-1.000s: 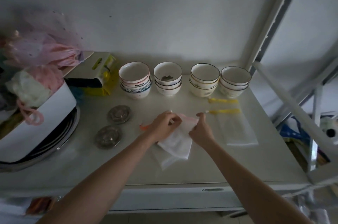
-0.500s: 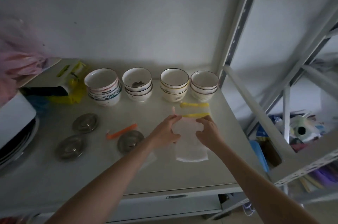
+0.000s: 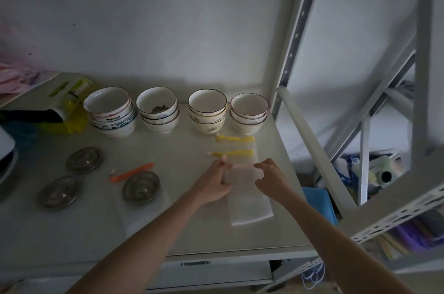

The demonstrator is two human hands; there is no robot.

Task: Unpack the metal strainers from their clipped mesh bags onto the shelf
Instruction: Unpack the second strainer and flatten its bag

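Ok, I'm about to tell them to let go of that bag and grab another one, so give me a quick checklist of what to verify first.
1. Pink clip held at both ends by left hand and right hand: ok.
2. White mesh bag lies flat on the shelf, looks emptied: ok.
3. Bag stack clear of the right shelf edge: ok, though close.
4. Three metal strainers out on the shelf: ok.
5. Yellow clips lined up behind the pink one: ok.
6. Another full bag within reach: cannot tell, none is plainly visible.
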